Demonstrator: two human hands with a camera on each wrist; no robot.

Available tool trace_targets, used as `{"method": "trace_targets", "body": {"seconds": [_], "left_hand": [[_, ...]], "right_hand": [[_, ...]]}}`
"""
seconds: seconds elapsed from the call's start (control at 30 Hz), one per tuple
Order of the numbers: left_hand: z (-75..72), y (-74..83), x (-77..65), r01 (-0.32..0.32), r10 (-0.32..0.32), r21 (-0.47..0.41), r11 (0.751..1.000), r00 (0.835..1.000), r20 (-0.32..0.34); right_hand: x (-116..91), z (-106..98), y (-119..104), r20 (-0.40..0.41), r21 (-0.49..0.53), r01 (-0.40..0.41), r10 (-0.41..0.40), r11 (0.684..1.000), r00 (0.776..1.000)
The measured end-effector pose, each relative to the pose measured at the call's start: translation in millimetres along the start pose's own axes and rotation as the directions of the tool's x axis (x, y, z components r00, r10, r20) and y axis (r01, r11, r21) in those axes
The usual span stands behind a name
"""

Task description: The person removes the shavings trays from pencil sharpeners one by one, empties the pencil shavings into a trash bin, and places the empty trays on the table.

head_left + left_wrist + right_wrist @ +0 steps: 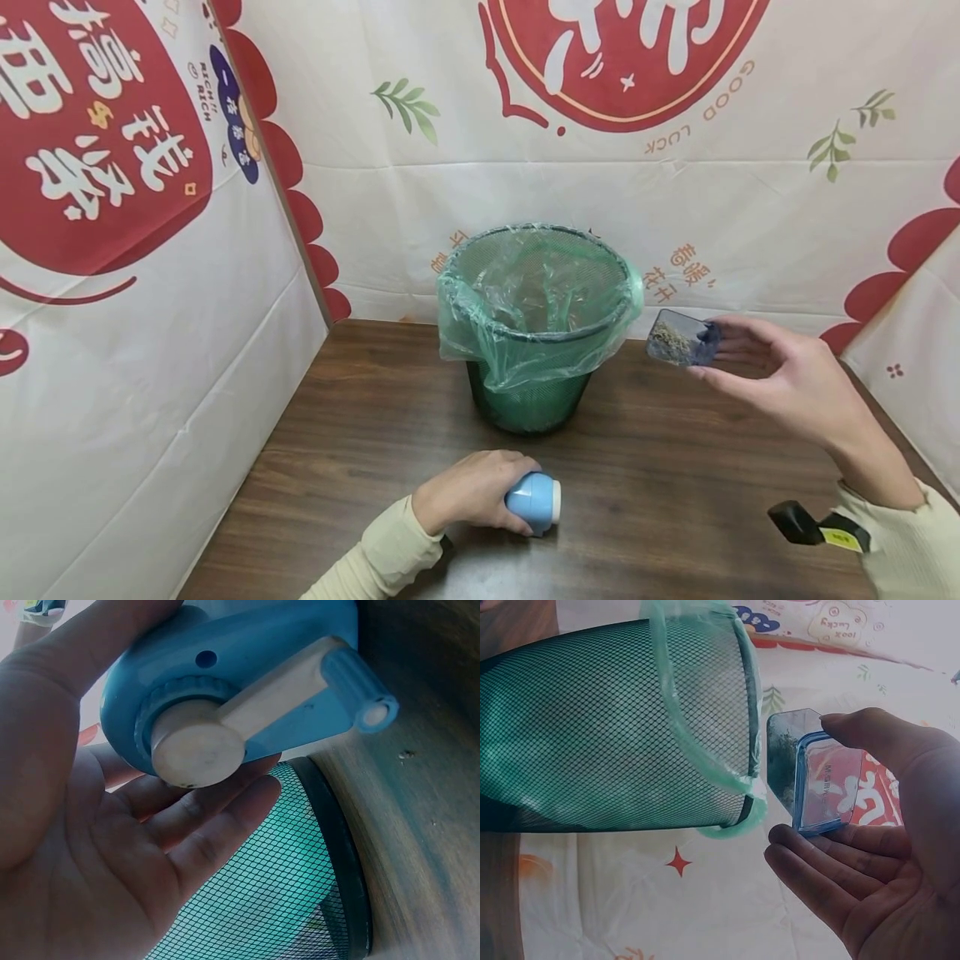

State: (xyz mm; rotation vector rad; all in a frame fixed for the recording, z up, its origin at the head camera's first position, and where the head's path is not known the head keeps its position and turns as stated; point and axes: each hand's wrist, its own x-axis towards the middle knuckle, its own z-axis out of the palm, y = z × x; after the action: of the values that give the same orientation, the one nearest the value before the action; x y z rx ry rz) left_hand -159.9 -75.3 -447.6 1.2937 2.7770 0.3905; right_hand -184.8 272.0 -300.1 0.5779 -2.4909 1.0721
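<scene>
My left hand grips a blue hand-crank pencil sharpener by its body, low over the table in front of the bin. In the left wrist view, the sharpener's pale crank arm with its blue knob faces the palm. Thumb and fingers of my right hand pinch a clear bluish shavings drawer, held up to the right of the bin's rim. Pencil shavings lie inside the drawer. A mesh waste bin stands beyond the left hand, its green plastic liner folded over the rim.
The brown wooden table carries the bin near its back edge. Printed white cloth hangs behind, with more cloth along both sides. Small dark crumbs lie on the tabletop in the left wrist view.
</scene>
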Motion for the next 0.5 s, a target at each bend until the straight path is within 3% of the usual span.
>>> {"method": "trace_targets", "body": {"seconds": [0.5], "left_hand": [[-2.2, 0.9, -1.2, 0.011, -0.01, -0.04, 0.999, 1.0, 0.021]], "right_hand": [[29, 2, -23, 0.025, -0.004, 0.013, -0.013, 1.0, 1.0]]}}
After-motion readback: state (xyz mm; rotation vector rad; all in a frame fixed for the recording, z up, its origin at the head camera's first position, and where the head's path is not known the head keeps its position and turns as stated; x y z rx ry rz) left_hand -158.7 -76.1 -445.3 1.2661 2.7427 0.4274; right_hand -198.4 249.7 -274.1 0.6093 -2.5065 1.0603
